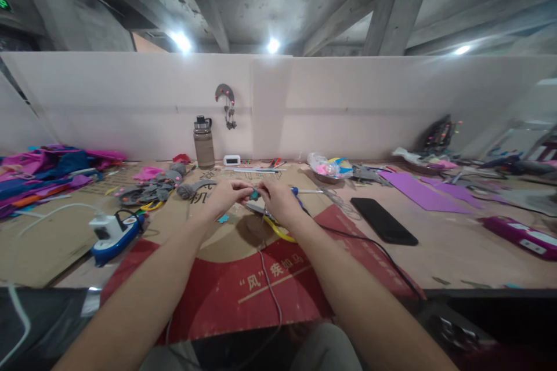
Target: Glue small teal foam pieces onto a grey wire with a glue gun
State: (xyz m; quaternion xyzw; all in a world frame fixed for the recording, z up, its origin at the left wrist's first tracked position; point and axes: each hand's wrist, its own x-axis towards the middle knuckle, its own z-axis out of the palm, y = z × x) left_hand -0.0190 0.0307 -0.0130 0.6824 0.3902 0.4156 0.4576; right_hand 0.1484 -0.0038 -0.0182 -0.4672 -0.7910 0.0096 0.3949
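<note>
In the head view my left hand (228,196) and my right hand (279,202) meet over the cardboard, fingertips pinched close together. A small teal piece (254,194), perhaps felt, is between them; its exact shape is too small to tell. A thin grey cord (270,284) hangs below the hands and runs down over the board toward my lap; its upper end is hard to make out. Beneath my right hand lie scissors with a yellow handle (282,233), partly hidden. Another teal scrap (223,218) rests on the cardboard below my left hand.
Red-and-brown cardboard (209,301) covers the table's front. A blue power strip (115,249) is left; a black phone (383,220) and magenta device (520,236) are right. Behind stand a bottle (203,145) and a bowl (328,177). A black cable (369,237) crosses the right side.
</note>
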